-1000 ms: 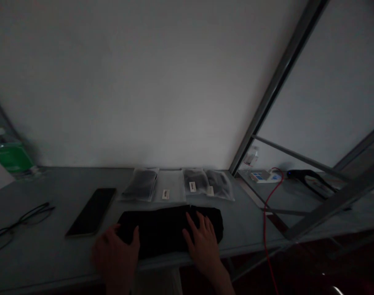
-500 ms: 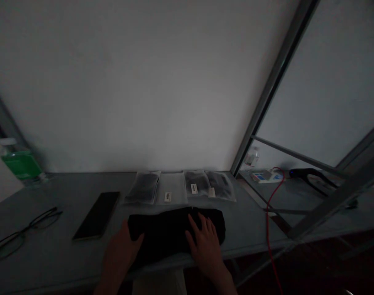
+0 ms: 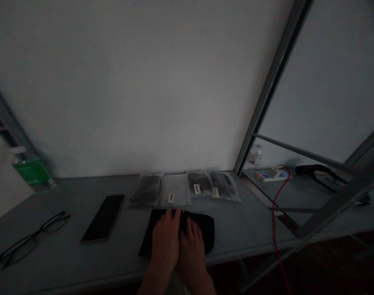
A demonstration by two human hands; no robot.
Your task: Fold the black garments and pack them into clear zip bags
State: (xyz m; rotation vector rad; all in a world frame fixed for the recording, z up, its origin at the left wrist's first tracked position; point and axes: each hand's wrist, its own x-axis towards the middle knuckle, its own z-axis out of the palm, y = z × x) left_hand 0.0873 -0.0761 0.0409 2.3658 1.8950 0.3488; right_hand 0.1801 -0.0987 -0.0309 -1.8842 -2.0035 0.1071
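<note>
A folded piece of black cloth lies near the front edge of the grey shelf, its outline smaller than the reach of its dark folds can show. My left hand rests on its left-middle part, fingers stretched forward over the fabric. Close beside it, my right hand lies flat on the cloth, fingers pointing away from me. Both hands press from above and hide the middle of the cloth. Behind the cloth, a clear bag with a white label lies among several similar bags, some with dark contents.
On the left are a phone, eyeglasses and a bottle with a green label. To the right, a metal post rises, with a red cable, a small bottle and a black curved device beyond it.
My left hand has moved right from the cloth's left end and now sits beside my right hand. The cloth's left side is folded inward, making it shorter. The view has shifted slightly.
</note>
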